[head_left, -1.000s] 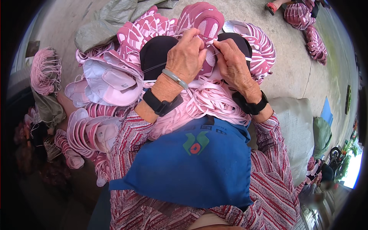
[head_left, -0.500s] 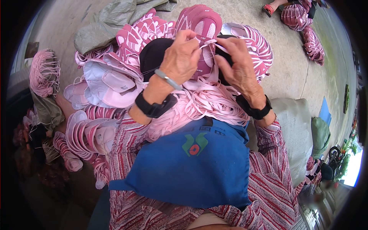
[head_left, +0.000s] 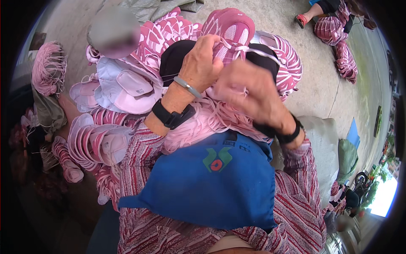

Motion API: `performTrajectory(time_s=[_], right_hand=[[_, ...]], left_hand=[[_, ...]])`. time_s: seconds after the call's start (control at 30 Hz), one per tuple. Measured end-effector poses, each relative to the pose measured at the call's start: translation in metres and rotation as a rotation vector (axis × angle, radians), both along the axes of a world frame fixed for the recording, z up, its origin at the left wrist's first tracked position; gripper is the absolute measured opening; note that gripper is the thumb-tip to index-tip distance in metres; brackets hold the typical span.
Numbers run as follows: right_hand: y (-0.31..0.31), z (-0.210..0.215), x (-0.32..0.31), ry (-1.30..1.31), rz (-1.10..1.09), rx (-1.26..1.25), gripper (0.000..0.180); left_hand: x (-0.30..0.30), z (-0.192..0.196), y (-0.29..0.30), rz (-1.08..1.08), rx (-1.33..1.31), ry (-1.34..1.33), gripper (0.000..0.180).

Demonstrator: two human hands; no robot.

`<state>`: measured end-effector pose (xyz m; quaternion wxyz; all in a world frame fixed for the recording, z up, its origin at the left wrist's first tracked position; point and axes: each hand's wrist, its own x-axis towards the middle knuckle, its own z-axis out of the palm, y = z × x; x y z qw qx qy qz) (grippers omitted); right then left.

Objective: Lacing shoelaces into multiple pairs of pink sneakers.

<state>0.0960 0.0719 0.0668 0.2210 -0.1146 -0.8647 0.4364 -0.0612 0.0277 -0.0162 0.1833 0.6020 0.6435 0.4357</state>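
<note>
Fingers of the left hand (head_left: 198, 63) bent in toward the thumb, nearly no gap, tips pinching a pink lace (head_left: 226, 42) at the edge of the maroon-pink shoe upper (head_left: 232, 36). Right hand (head_left: 256, 86) badly blurred, just below the upper and over the top of the lace pile (head_left: 203, 118); fingers look bent, but how far open, or whether anything is in them, cannot tell. Upper is standing between black-covered knees (head_left: 172, 59), toe end away from the person, more uppers nested behind it. White lace (head_left: 270, 56) crosses its front and runs out over the right knee, that stretch apparently clear of both hands.

Risks, judged from now: left pinch looks thin, right at the tips, so a sharp tug could pull the lace free. White stretch on the right looks slack with no finger on it; might slide back or loosen. Right hand is low over a heap of loose loops, so fingers could hook a wrong strand and drag several up. Upper seems propped mostly by the knees; knees parting, or an uneven pull, could tip it and the nested ones. Right-hand stack of uppers (head_left: 289, 55) is close beside the knee, could get bumped by an elbow or leg. Left wrist's pale bracelet (head_left: 187, 86) might catch a strand too. Blue apron (head_left: 203, 178) lies below the heap; loops may slip down onto it.
</note>
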Motion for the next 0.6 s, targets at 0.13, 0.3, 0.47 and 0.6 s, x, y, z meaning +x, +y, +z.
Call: performTrajectory(time_s=[0.13,0.3,0.47,0.6], right_hand=[[-0.013,-0.007,-0.003,-0.020,-0.041,-0.108,0.007],[0.010,-0.061,-0.015,-0.215,-0.529,0.156,0.019],[0.019,-0.077,-0.027,-0.440,-0.711,0.390,0.023],[0.026,-0.083,-0.032,-0.492,-0.697,0.367,0.023]], left_hand=[[0.003,-0.001,0.005,0.058,-0.028,0.104,0.037],[0.005,0.001,0.006,0.150,-0.053,0.310,0.032],[-0.001,-0.001,0.019,0.059,-0.127,0.329,0.032],[-0.019,-0.002,0.033,-0.113,-0.289,0.297,0.033]])
